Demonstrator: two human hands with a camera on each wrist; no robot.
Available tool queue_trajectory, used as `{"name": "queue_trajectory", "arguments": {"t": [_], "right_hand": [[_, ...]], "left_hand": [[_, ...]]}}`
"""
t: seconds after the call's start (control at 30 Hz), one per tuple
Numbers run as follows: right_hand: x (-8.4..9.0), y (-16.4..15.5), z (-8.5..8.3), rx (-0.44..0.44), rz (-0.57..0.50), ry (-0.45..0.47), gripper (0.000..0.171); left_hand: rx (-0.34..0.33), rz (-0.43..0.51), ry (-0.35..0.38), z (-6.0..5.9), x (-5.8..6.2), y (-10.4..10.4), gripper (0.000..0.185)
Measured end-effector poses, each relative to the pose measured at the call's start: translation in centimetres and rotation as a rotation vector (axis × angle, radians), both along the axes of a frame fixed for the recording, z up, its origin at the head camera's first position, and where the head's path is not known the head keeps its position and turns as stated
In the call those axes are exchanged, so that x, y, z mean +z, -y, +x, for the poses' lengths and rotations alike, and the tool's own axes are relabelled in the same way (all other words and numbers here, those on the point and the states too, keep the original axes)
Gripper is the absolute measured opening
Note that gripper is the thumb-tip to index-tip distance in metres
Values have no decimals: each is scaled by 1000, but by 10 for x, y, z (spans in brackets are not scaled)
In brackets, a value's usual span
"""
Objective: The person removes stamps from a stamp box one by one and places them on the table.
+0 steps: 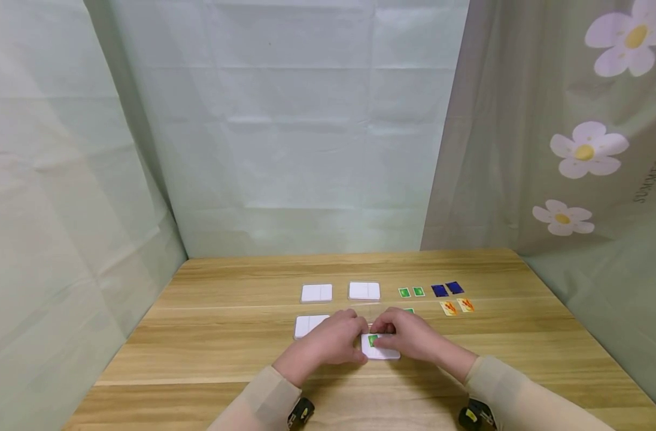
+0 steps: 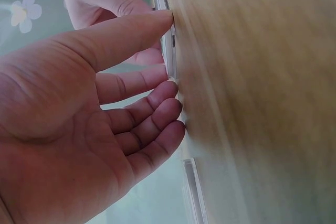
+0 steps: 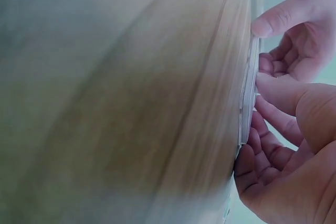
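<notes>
wooden table (image 1: 225,353) | white cases (image 1: 316,293) | small coloured cards (image 1: 449,307)

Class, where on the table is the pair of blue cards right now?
In the head view, the blue cards lie at the far right of the wooden table, beside the green cards and behind the orange cards.

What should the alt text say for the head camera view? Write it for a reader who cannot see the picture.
Two hands, the left hand and the right hand, meet over a white tray with a green card on a wooden table. Three more white trays lie behind them, and to the right sit small green cards, blue cards and orange cards.
</notes>
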State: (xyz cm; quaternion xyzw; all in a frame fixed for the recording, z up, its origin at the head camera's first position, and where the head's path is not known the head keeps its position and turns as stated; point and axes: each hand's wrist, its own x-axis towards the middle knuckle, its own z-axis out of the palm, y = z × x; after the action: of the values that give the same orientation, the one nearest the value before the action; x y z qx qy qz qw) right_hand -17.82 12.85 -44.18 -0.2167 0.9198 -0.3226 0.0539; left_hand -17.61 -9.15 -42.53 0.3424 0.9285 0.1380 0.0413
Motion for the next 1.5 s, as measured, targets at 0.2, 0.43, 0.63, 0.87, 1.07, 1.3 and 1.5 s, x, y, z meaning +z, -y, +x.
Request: {"name": "queue_trajectory", "arguments": {"t": [0.2, 0.43, 0.63, 0.87, 1.07, 1.3, 1.5], "right_hand": [[1, -1, -1, -33, -2, 3, 12], [3, -1, -2, -57, 11, 15, 14], [5, -1, 0, -86, -13, 19, 19], [9, -9, -2, -69, -63, -1, 17], [14, -18, -4, -62, -95, 9, 14], [20, -33, -8, -97, -116, 30, 10], [25, -50, -14, -94, -124, -8, 9]], "left_hand": [[-3, -6, 1, -1, 0, 0, 41], [-1, -1, 3, 0, 1, 0, 40], [8, 3, 15, 1, 1, -1, 42], [12, 7, 16, 1, 2, -1, 43], [11, 12, 18, 0, 1, 0, 41], [11, 7, 22, 1, 2, 0, 42], [14, 6, 16, 0, 1, 0, 43]]}}
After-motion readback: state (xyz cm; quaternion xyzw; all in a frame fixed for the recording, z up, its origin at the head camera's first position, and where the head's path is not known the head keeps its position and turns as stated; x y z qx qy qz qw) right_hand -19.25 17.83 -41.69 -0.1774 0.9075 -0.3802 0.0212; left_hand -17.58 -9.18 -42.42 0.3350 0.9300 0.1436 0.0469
